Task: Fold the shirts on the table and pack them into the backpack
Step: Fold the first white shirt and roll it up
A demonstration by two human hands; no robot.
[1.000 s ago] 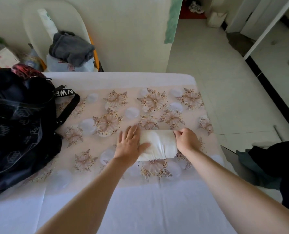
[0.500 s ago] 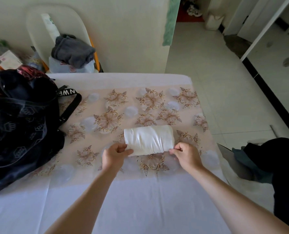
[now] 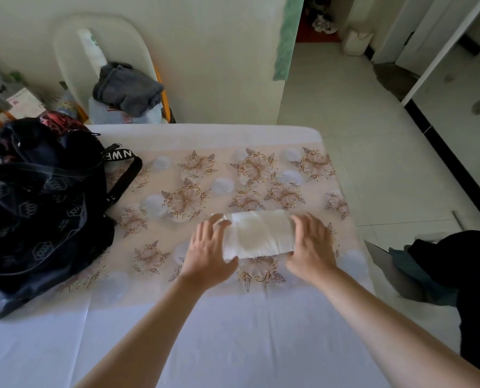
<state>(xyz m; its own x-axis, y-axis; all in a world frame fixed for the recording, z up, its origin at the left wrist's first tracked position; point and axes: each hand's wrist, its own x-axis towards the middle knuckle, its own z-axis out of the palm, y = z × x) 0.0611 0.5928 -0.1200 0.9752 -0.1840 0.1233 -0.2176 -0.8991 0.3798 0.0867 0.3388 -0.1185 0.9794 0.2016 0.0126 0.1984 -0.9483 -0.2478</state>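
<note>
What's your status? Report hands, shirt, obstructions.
Left hand and right hand flat on folded white shirt, one per end. Shirt on table. Backpack left, nothing between.

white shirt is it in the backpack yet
No, the white shirt lies on the table, apart from the backpack.

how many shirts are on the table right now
1: a folded white shirt lies mid-table, between the left hand and the right hand. The black backpack at the table's left side may hide more.

Cream wall [image 3: 205,51], pale tiled floor [image 3: 345,121], floral-clothed table [image 3: 177,135], white chair [image 3: 73,51]
</note>
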